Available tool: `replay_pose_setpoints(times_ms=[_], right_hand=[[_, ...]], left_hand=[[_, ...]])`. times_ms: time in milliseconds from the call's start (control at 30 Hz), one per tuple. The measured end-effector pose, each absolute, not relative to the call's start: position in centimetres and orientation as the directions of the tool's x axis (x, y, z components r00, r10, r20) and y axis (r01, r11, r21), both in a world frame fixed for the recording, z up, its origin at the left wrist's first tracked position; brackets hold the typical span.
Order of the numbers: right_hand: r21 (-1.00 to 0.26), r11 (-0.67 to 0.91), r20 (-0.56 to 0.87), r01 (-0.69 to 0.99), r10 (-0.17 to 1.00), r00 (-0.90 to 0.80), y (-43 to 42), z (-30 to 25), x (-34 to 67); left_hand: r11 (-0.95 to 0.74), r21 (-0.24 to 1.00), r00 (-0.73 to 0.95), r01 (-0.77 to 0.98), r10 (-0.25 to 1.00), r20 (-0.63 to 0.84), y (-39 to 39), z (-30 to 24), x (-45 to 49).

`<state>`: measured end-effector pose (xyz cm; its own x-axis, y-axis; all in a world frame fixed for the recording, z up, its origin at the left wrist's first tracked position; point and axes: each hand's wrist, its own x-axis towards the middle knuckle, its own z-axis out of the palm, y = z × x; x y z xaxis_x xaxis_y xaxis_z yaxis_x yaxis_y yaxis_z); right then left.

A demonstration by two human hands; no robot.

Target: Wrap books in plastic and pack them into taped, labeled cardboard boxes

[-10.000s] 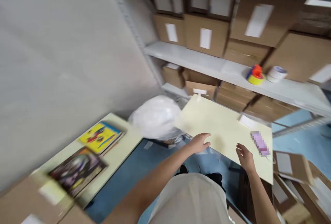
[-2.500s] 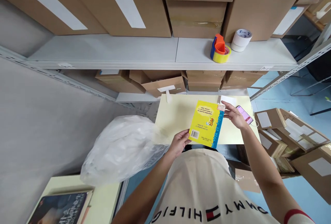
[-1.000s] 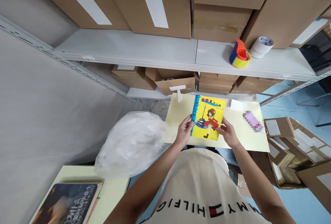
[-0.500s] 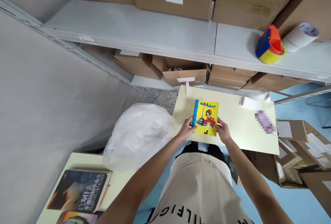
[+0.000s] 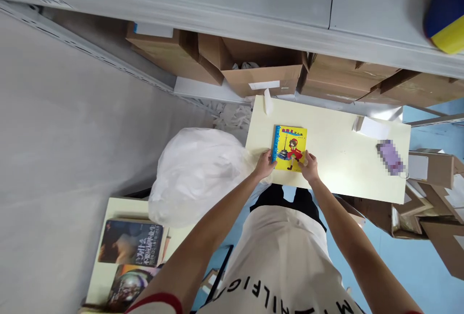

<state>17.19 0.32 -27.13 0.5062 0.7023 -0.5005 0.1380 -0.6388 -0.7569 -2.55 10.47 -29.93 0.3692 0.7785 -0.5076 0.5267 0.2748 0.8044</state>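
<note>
A yellow book (image 5: 290, 148) with a blue spine strip and a red-clothed cartoon figure on its cover is held over the near part of a cream table (image 5: 333, 154). My left hand (image 5: 266, 164) grips its lower left edge, thumb on the cover and fingers curled behind. On the opposite edge, my right hand (image 5: 310, 166) pinches the lower right side, with its other fingers partly hidden. The cover faces up toward me.
Left of the table bulges a white plastic bag (image 5: 199, 173). Dark-covered books (image 5: 130, 242) lie on a lower-left surface. Cardboard boxes (image 5: 261, 74) fill the shelf behind. A pixelated purple object (image 5: 390, 157) and a white paper stack (image 5: 373, 127) sit at right; more boxes (image 5: 431, 198) stand beyond.
The view has tilted downward, and the shelf's tape dispenser has slid mostly out of frame at upper right. Both hands still hold the book, which has changed little in position over the table.
</note>
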Motion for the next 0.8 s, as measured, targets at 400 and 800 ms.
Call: replay_pose_setpoints(times_ms=[400,800], right_hand=[[-0.769,-0.592,-0.404,0.241,0.743,0.534,3.9,-30.3,17.5],[-0.827,-0.438,-0.298,0.353,0.873,0.386,12.9,-31.7,12.4]], left_hand=[[0.085,0.837,0.357,0.541,0.878,-0.320,14.3,-30.6,-0.7],[0.140,0.822,0.069,0.552,0.975,-0.213,20.4,-32.0,-6.1]])
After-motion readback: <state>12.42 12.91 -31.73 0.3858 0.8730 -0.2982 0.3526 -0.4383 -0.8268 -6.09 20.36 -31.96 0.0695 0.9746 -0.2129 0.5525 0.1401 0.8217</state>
